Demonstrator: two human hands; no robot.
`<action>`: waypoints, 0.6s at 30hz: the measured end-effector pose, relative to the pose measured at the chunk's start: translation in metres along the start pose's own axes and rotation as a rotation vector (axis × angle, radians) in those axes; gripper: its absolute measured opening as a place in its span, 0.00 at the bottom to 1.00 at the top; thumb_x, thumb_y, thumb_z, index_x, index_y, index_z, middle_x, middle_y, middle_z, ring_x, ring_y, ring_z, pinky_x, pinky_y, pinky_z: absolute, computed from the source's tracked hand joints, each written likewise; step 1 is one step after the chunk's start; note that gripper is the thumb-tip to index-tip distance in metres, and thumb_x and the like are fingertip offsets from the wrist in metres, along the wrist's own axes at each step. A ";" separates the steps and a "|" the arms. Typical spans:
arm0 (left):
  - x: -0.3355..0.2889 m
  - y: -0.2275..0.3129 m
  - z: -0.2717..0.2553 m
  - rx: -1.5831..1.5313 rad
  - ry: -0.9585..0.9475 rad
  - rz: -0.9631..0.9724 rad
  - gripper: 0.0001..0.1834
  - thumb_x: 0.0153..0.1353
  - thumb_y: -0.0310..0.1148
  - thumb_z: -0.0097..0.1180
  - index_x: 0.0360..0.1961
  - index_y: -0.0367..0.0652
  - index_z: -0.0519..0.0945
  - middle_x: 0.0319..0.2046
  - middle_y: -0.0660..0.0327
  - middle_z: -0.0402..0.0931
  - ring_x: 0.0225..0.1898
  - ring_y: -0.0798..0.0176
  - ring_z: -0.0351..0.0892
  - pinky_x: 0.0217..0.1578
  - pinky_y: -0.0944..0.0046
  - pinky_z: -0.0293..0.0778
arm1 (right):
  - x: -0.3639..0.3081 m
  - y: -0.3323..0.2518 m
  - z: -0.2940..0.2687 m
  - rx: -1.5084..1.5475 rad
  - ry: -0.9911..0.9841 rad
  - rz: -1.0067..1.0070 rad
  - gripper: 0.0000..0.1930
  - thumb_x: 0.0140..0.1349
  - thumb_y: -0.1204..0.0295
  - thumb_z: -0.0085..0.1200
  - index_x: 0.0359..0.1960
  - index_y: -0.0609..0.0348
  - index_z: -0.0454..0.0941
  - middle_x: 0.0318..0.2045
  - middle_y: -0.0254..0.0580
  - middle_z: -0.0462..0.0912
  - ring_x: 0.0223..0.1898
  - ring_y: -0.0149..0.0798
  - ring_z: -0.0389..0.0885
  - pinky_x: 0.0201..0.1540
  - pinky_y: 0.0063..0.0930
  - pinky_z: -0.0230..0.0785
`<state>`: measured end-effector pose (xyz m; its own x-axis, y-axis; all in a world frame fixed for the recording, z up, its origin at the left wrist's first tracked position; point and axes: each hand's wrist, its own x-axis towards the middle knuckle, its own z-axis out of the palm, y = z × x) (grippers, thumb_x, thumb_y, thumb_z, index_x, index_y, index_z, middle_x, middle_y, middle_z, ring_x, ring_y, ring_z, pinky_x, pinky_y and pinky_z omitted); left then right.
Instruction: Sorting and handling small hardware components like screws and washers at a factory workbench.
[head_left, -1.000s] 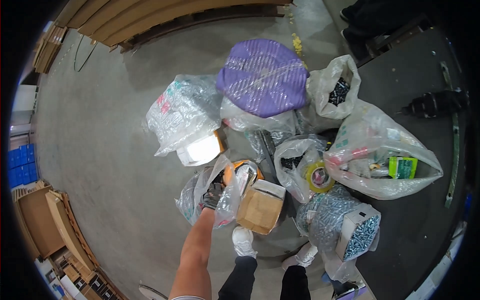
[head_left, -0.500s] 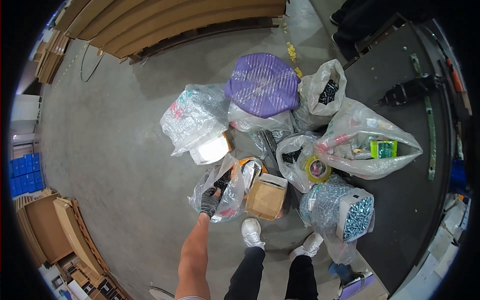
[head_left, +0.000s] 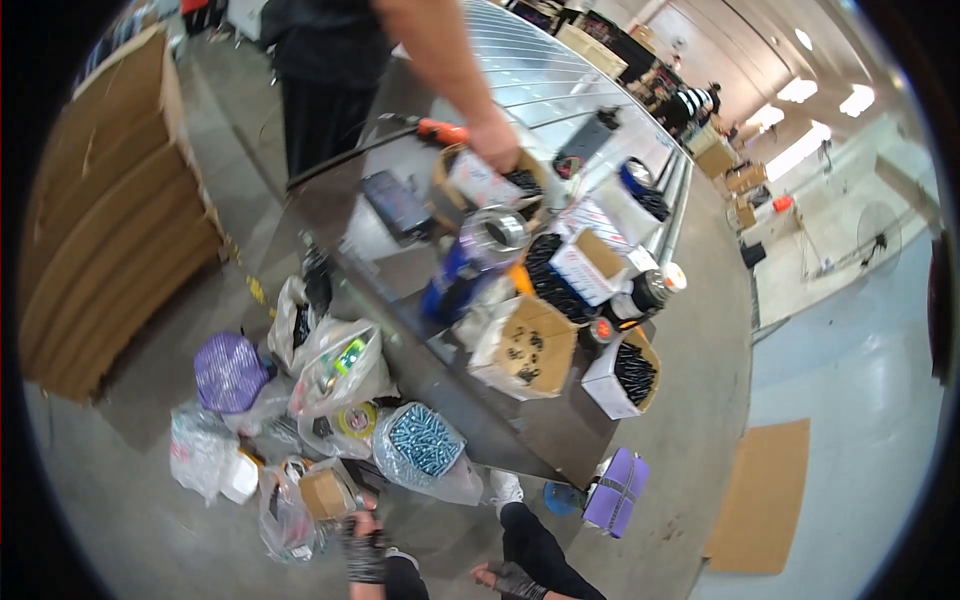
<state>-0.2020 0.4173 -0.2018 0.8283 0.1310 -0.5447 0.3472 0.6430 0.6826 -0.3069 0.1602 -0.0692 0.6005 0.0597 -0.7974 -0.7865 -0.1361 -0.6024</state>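
The left hand [head_left: 364, 540] is hovering beside the cardboard box [head_left: 324, 495] on the floor [head_left: 170, 545], the right hand [head_left: 512, 579] near a leg [head_left: 532, 540], both grips too blurred to tell, and a bump could be spilling nearby screws [head_left: 427, 440]

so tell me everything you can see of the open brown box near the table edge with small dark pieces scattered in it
The brown box looks like cardboard: roughly square, open at the top, tan inside and paler outside. Small dark pieces lie scattered in it, too blurred to identify. It rests on the dark table, apart from the white carton to its right.
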 end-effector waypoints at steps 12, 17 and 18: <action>-0.019 -0.046 0.459 0.243 0.120 -0.052 0.11 0.64 0.42 0.57 0.30 0.47 0.73 0.21 0.67 0.69 0.16 0.73 0.65 0.16 0.70 0.59 | 0.032 -0.159 -0.238 0.505 0.144 -0.442 0.22 0.72 0.62 0.46 0.62 0.63 0.68 0.55 0.41 0.78 0.56 0.30 0.72 0.56 0.25 0.65; 0.015 -0.073 0.498 0.405 0.368 0.087 0.11 0.66 0.39 0.52 0.34 0.42 0.74 0.25 0.63 0.74 0.21 0.66 0.71 0.21 0.65 0.68 | 0.050 -0.182 -0.279 1.107 -0.092 -0.319 0.23 0.71 0.67 0.45 0.64 0.64 0.66 0.60 0.44 0.73 0.62 0.37 0.70 0.66 0.32 0.58; 0.029 -0.078 0.478 0.617 0.399 0.228 0.12 0.66 0.38 0.52 0.38 0.38 0.75 0.31 0.59 0.77 0.27 0.61 0.75 0.30 0.63 0.71 | 0.053 -0.185 -0.273 1.114 -0.121 -0.284 0.23 0.71 0.67 0.45 0.64 0.64 0.66 0.60 0.44 0.73 0.62 0.37 0.70 0.66 0.32 0.58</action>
<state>0.0048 0.0105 -0.0377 0.7284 0.5469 -0.4127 0.4665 0.0452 0.8834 -0.0900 -0.0817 0.0092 0.8059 0.0512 -0.5899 -0.3529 0.8415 -0.4091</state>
